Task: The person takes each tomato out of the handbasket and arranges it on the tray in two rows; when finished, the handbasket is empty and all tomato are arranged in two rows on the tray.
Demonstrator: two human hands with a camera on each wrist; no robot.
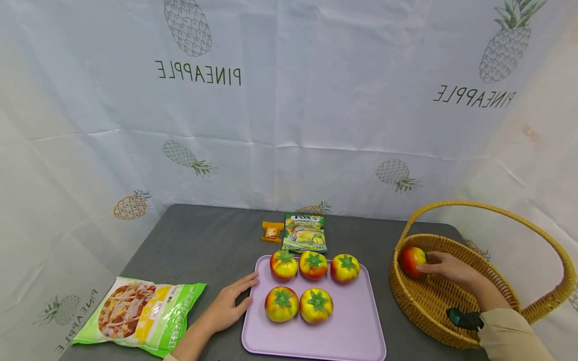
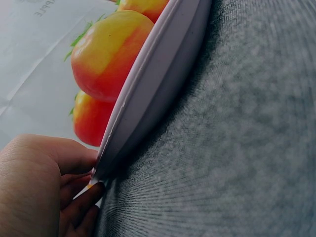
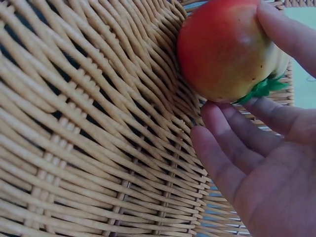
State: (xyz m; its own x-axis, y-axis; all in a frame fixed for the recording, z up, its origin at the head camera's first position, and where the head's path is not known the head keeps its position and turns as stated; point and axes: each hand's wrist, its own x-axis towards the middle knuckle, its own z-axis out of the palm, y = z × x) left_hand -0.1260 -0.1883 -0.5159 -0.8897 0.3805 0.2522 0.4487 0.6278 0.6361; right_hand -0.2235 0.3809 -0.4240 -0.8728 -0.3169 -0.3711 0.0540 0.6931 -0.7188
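My right hand (image 1: 447,268) reaches into the wicker basket (image 1: 406,301) and holds a red and yellow toy tomato (image 1: 412,260) near its left wall. In the right wrist view, the thumb lies on one side of this tomato (image 3: 222,49), with fingers at its green leafy end. My left hand (image 1: 232,303) rests at the left edge of the lilac tray (image 1: 343,338), its fingers fairly straight. Several similar tomatoes (image 1: 281,304) sit on the tray in two rows, leaf side up. The left wrist view shows the fingertips right at the tray rim (image 2: 133,98).
A green and white food bag (image 1: 140,316) lies left of my left hand. Behind the tray are a green candy packet (image 1: 304,233) and a small orange packet (image 1: 272,232). The basket's tall handle (image 1: 487,208) arches over it. A pineapple-print cloth (image 1: 289,100) hangs behind the grey table (image 1: 203,240).
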